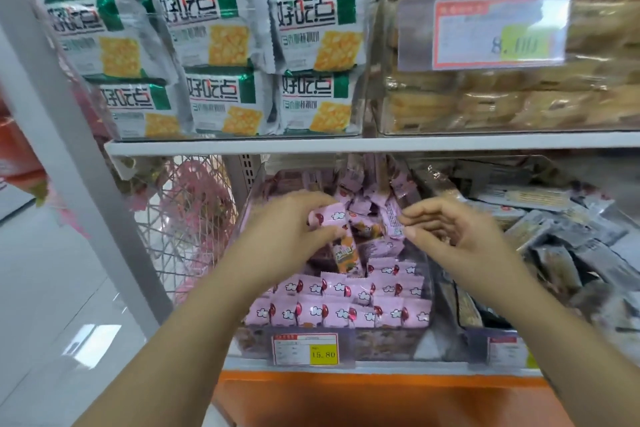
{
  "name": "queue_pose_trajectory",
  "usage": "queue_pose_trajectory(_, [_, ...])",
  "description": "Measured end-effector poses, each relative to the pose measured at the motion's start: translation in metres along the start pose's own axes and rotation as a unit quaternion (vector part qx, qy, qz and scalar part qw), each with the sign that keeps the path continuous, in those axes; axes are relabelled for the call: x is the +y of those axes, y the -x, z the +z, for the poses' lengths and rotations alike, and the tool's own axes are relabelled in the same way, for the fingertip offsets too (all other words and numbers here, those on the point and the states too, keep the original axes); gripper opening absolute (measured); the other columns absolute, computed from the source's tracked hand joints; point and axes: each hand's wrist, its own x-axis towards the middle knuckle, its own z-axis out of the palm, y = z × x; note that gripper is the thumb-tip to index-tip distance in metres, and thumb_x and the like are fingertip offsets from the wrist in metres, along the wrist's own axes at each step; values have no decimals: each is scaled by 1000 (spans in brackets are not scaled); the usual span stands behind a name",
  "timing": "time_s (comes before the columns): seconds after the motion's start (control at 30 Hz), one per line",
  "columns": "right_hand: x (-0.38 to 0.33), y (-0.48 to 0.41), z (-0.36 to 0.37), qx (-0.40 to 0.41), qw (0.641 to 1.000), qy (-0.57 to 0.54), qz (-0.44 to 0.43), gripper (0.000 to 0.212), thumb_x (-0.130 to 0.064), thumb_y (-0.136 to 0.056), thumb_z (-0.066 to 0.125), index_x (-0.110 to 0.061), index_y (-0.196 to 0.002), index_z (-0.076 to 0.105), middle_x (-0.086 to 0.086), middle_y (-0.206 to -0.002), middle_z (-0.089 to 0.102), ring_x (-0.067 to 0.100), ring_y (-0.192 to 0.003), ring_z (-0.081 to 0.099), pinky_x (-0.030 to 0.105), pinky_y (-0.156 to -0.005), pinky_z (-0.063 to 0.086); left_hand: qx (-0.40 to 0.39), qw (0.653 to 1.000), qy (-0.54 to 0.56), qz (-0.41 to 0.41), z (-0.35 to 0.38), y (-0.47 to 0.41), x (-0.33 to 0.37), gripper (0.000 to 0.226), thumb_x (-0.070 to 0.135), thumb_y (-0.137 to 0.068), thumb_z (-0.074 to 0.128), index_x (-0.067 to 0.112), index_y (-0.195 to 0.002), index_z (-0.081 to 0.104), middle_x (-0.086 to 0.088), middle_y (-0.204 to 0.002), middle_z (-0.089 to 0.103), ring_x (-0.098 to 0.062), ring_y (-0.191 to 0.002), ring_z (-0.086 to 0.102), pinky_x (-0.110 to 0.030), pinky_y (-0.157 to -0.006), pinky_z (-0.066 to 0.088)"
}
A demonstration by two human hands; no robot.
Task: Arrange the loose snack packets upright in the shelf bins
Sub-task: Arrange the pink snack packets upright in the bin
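I am seeing the left hand [287, 230] gripping a small pink plastic snack packet [329, 218], its fingers curling round it over the clear plastic bin [391, 345]. The right hand [450, 234] is pinching another pink packet [394, 224] by its edge. Under the left fingers an orange packet [346, 256] is leaning, crowding the upright pink rows [346, 291].

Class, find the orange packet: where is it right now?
The orange packet lies mid-frame in the head view, in the lower clear bin among pink packets, just beneath the left hand.
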Motion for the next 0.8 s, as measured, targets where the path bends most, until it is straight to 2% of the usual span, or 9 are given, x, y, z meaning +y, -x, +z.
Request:
queue_pose_trajectory(0.07, [5,1,-1,4,1000,-8,3,15,-19,-81,69,-30,-91,66,-14,-87,69,1,-83,63,13,-76,50,-30,998,-52,23,3,-11,6,42,39,-87,64,28,-127,57,8,-130,55,-8,-87,60,-27,-82,45])
queue_pose_trajectory(0.2, [11,1,-2,-6,1000,2,6,17,-15,-83,68,-31,-89,65,-15,-87,68,-1,-82,62,11,-75,48,-100,982,-146,65,30,-19,9,38,33,-87,67,25,-124,58,4,-116,55,-12,-94,52,-23,-76,37])
queue_pose_trajectory(0.37, [13,1,-7,-20,1000,1,5,14,-18,-83,67,-30,-91,66,-19,-86,68,-3,-84,62,9,-75,48,-146,978,-148,20,46,-26,-5,39,40,-85,68,24,-120,61,5,-95,56,-11,-75,49,-27,-67,43])
queue_pose_trajectory(0.5, [13,3,-7,-32,999,20,-12,16,-16,-83,67,-30,-90,66,-22,-84,66,-5,-84,61,7,-75,46,-182,970,-160,35,54,-27,-12,33,34,-89,65,18,-119,65,1,-105,66,-3,-67,49,-19,-65,38])
queue_pose_trajectory(0.57, [13,4,-7,-40,999,29,-17,18,-15,-83,67,-31,-90,65,-20,-86,66,-7,-85,60,5,-75,45,-207,969,-131,38,51,-24,-12,24,31,-94,59,17,-110,69,12,-90,60,2,-69,48,-13,-64,36])
queue_pose_trajectory(0.6, [12,4,-7,-43,998,34,-20,19,-15,-84,68,-32,-90,64,-19,-86,66,-8,-85,60,4,-74,44,-219,968,-115,40,50,-22,-13,21,28,-96,55,13,-99,69,12,-82,55,1,-69,48,-16,-66,37])
queue_pose_trajectory(0.67, [10,4,-8,-45,998,43,-24,22,-15,-84,68,-36,-88,62,-20,-86,65,-9,-84,59,2,-73,42,-234,966,-96,49,50,-20,-14,32,21,-100,47,-2,-82,59,-11,-81,53,-9,-77,49,-28,-73,38])
queue_pose_trajectory(0.73, [8,4,-7,-47,997,49,-27,24,-15,-83,68,-38,-86,61,-21,-85,65,-11,-84,59,1,-71,41,-244,963,-103,46,51,-17,-13,34,18,-101,41,-8,-84,56,-21,-94,53,3,-81,43,-23,-72,33])
queue_pose_trajectory(0.8, [9,4,-6,-50,997,60,-27,24,-16,-83,69,-38,-86,60,-21,-85,65,-10,-84,59,1,-71,42,-259,958,-113,43,51,-18,-13,34,22,-102,39,-3,-92,59,-14,-100,52,19,-86,36,-23,-70,27])
